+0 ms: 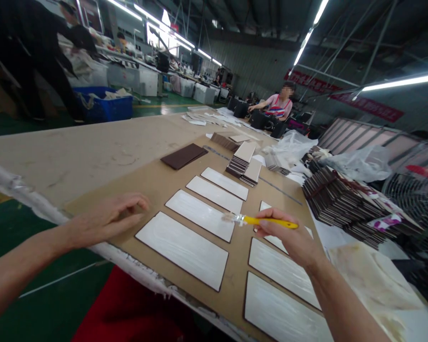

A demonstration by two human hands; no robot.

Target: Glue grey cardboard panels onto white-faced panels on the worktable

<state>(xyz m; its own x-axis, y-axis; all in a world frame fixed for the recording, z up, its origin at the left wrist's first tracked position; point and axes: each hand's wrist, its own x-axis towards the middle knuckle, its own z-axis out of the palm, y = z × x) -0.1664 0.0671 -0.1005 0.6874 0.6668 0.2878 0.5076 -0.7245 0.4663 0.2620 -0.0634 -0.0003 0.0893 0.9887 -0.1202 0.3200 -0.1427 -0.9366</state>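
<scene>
My right hand [283, 232] grips a paintbrush [271, 222] with a yellow handle. Its bristles touch the right end of a white rectangular panel [199, 213] with a dark edge. Nearer the table's front edge lies another such panel [183, 249], streaky and wet-looking. Two more panels [214, 192] continue that row toward the back. A second row of white panels [285, 270] lies beneath and beside my right forearm, which partly hides it. My left hand [123, 216] hovers by the left corner of the nearest panel, fingers loosely curled and apart, holding nothing.
Behind the panels are a dark brown folded piece [184, 156] and stacks of panels [243, 161]. A tall pile of brown-edged pieces [356, 199] stands right, with clear plastic [360, 161] over it. A person [280, 104] works at the far end; another [39, 52] bends near a blue bin [107, 104].
</scene>
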